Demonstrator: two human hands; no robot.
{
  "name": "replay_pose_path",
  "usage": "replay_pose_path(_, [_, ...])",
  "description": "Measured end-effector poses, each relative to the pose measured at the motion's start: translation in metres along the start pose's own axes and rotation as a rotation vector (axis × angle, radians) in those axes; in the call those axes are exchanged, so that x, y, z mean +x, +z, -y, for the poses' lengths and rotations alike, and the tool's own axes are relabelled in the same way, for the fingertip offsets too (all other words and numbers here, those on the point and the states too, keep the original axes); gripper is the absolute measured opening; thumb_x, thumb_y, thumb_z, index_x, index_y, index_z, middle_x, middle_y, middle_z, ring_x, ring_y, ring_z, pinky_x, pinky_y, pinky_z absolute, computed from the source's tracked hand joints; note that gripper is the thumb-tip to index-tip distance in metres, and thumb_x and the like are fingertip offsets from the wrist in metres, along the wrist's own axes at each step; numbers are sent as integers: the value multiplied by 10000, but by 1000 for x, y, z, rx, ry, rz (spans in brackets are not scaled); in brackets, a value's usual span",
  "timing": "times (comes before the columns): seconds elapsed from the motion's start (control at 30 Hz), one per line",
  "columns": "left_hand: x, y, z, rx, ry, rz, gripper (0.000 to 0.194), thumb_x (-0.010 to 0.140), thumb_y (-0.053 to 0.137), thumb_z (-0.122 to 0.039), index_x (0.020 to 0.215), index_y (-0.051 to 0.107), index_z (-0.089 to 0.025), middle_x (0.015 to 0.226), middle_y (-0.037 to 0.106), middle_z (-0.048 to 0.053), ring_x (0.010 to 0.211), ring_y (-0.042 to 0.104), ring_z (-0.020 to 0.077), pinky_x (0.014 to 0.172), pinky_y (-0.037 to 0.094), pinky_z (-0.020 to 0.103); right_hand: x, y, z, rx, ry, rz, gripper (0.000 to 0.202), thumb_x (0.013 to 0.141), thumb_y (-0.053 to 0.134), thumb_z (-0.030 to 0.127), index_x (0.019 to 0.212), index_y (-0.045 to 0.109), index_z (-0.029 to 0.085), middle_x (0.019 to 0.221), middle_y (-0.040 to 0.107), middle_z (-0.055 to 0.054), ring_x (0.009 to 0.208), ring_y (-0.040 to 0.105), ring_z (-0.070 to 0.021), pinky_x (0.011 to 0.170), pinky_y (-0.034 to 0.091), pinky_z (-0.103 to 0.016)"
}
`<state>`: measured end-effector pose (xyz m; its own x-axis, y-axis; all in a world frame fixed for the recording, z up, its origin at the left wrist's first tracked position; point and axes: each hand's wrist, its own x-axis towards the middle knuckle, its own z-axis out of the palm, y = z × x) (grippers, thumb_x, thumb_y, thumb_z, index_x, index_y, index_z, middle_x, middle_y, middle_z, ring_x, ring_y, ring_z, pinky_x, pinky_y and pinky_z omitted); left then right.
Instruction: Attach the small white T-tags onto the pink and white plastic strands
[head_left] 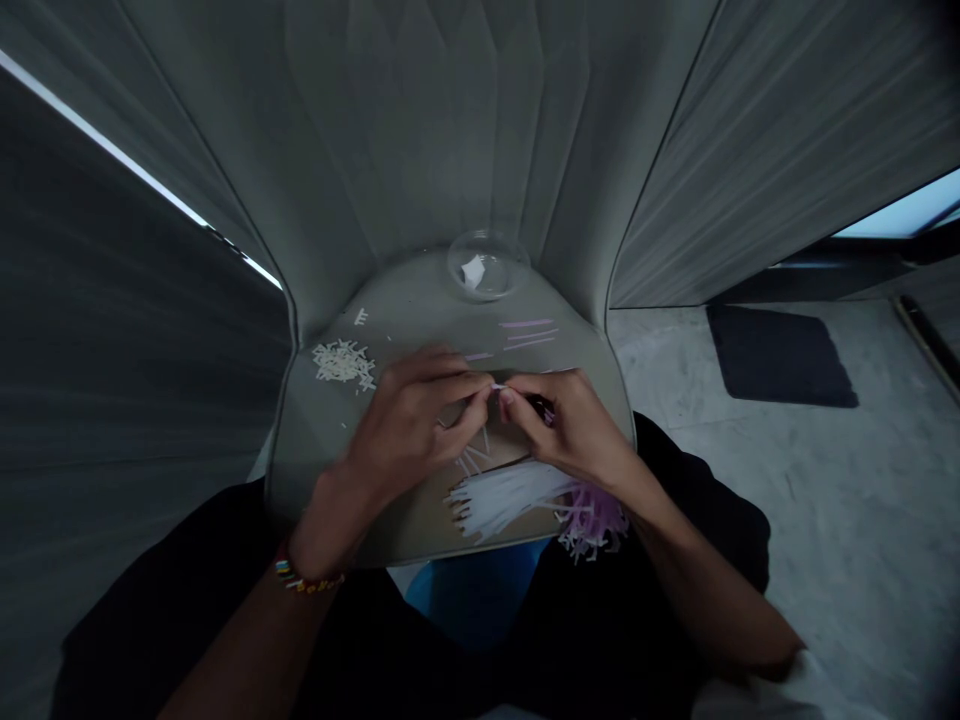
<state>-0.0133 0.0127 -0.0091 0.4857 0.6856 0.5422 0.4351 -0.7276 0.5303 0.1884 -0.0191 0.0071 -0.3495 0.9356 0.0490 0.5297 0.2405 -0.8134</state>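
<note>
Over the middle of a grey chair seat (300, 470), my left hand (420, 415) and my right hand (562, 415) meet fingertip to fingertip. Both pinch a small whitish piece (498, 387) between thumb and forefinger; its shape is mostly hidden. Below my hands lies a bundle of white strips (502, 498), with a cluster of purple strips (592, 515) under my right wrist. A few loose white strips (472, 460) are beneath my left hand. Beyond my hands are several thin purple strips (529, 335). A pile of small cream pieces (343, 363) sits on the left.
A clear round bowl (506, 268) holding a white scrap (473, 271) stands near the chair's backrest (435, 130). A few small pieces (361, 317) lie behind the cream pile. Something blue (480, 595) is below the front edge. A dark mat (780, 355) lies on the floor at right.
</note>
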Motion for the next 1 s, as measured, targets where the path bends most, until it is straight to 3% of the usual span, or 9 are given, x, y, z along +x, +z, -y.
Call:
replay_pose_path(0.43, [-1, -2, 2, 5, 36, 34, 112, 926, 631, -161, 968, 705, -233, 907, 719, 11, 825, 657, 168, 768, 560, 330, 0, 1, -2, -30, -11, -3, 337, 1030, 487, 304, 742, 607, 175, 623, 503, 47, 579, 444, -90, 594, 315, -254])
replay_pose_path(1.0, [0, 0, -3, 78, 24, 206, 181, 969, 533, -165, 821, 630, -202, 886, 686, 47, 858, 616, 207, 839, 531, 399, 0, 3, -8, -79, -57, 4, 333, 1037, 478, 302, 754, 609, 185, 640, 570, 40, 578, 467, -97, 645, 329, -257])
